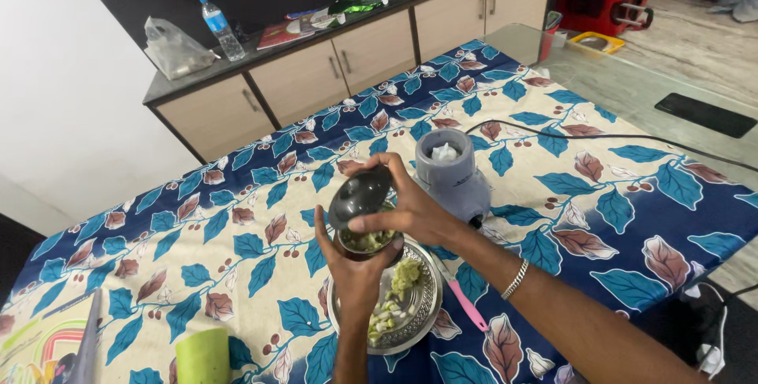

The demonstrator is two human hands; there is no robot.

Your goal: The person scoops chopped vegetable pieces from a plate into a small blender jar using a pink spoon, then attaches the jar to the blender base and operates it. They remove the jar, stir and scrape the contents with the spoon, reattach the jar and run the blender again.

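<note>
Left hand (357, 269): yours; it cups the steel grinder jar (368, 240) from below, grip closed round the jar's base.
Right hand (407, 209): yours; fingers wrapped over the jar's rim and its dark lid (360, 193), grip holding the lid tilted up off the mouth. A metal bracelet (515, 280) sits on this wrist.
Jar: held in the air just above the steel plate (424, 314), near the middle of the table; green ground paste shows inside.
Steel plate: on the table under your hands, carrying a lump of green paste (406, 273) and pale chopped pieces (385, 320).
Pink-handled tool (467, 305): lying just beside the plate's right rim.
Grey mixer base (451, 172): upright on the table just behind your right hand, a black cord (600, 138) running off to the right.
Table (237, 234): covered with a cloth of blue and brown leaves.
Green cup (203, 356): near the table's front edge, left of the plate.
Cabinet (316, 76): behind the table, with a water bottle (220, 29) and a plastic bag (175, 49) on top.
</note>
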